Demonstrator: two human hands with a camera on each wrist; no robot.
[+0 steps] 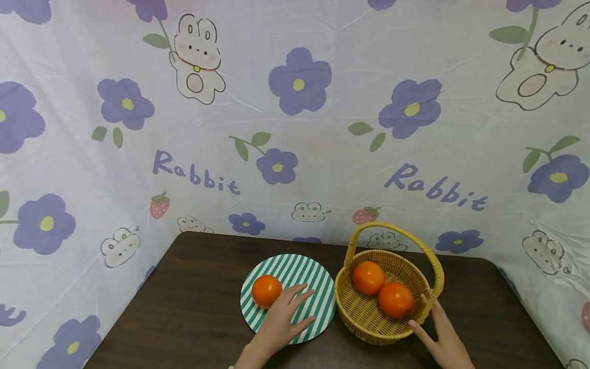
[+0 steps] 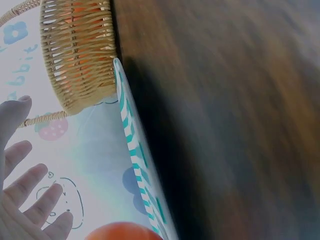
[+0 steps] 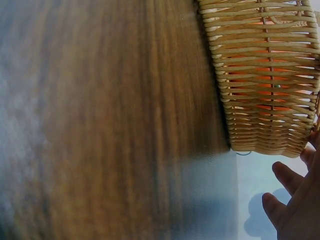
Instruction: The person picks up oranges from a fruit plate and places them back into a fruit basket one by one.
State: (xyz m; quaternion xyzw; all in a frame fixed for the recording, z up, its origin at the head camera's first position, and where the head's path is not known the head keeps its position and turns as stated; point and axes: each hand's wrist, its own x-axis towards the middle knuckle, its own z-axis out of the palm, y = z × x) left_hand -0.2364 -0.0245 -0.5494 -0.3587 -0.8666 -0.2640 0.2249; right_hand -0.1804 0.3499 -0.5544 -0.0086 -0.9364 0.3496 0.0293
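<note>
Just left of the spread, empty left hand (image 1: 282,313), the orange fruit (image 1: 267,291) may roll: best cup it gently while the right hand (image 1: 443,335), fingers relaxed, steadies the wicker basket (image 1: 356,328) it touches.

The head camera looks from above, forward and down, at the dark brown wooden table (image 1: 193,302). Both wrist cameras look from low along this table, their pictures turned sideways; they share the yellow woven basket (image 3: 267,80), which stands nearer in the right view.
</note>
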